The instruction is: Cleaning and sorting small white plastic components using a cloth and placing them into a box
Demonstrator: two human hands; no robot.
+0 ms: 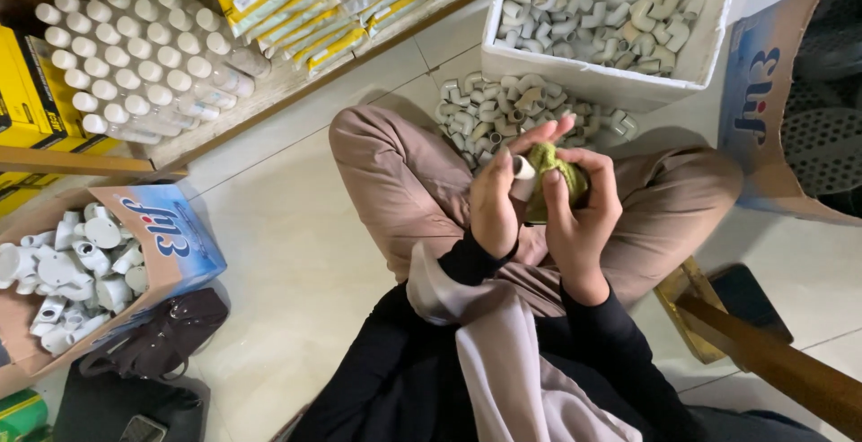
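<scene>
White plastic fittings (76, 267) heaped loose in open cardboard box (171, 240) at far left, within arm's reach of seat. Pipe ends (135, 56) stacked on low wooden shelf (269, 92) above it, open ends outward. Dark bag (162, 334) dropped on tiled floor (287, 253) beside box.

Seated cross-legged, work held over lap at centre. Left hand (494, 204) curled round small white elbow fitting (522, 169), fingers pressed together on it, thumb raised; steadies the part. Right hand (579, 213) pinching green cloth (552, 177) against fitting, fingers closed over wad, likely for rubbing pressure.

Loose pile of elbows (503, 114) on floor just past knees. White foam box (700, 56) behind, holding more elbows. Brown carton (763, 110) at far right, contents dark, unclear.
</scene>
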